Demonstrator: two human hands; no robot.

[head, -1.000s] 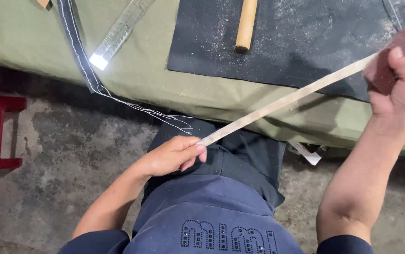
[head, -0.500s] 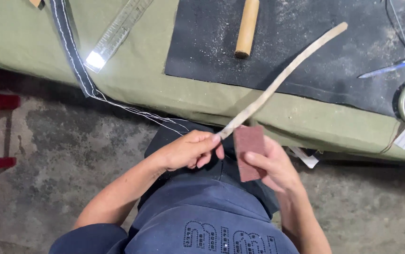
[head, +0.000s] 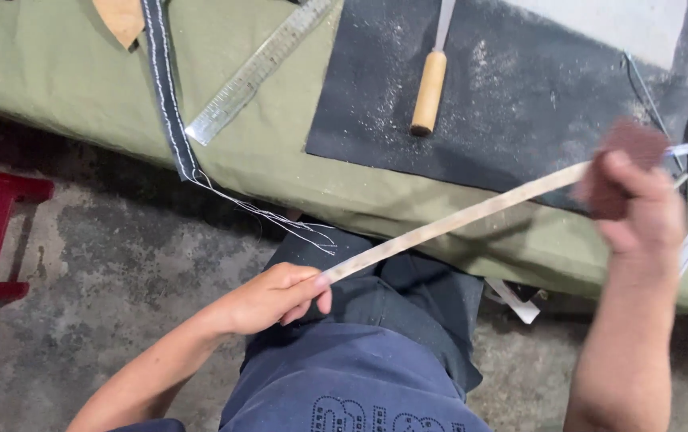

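Head view, only one we have. We see the left hand (head: pixel 268 298) closed on the near end of a long pale wooden strip (head: pixel 456 218), fingers pinched around it above the lap. Strip's long axis runs diagonally: low end at lower left in that grip, far end up and to the right, over the edge of the green-covered bench (head: pixel 80 88) and the black mat (head: pixel 520 104). Right hand (head: pixel 636 212) is clamped on a reddish-brown sanding block (head: pixel 628 152), which sits against the strip's far end; motion blur there, so we can't tell the exact contact. On the mat lies a wooden-handled tool (head: pixel 430 92). A metal ruler (head: pixel 260 68) lies on the cloth, well apart.
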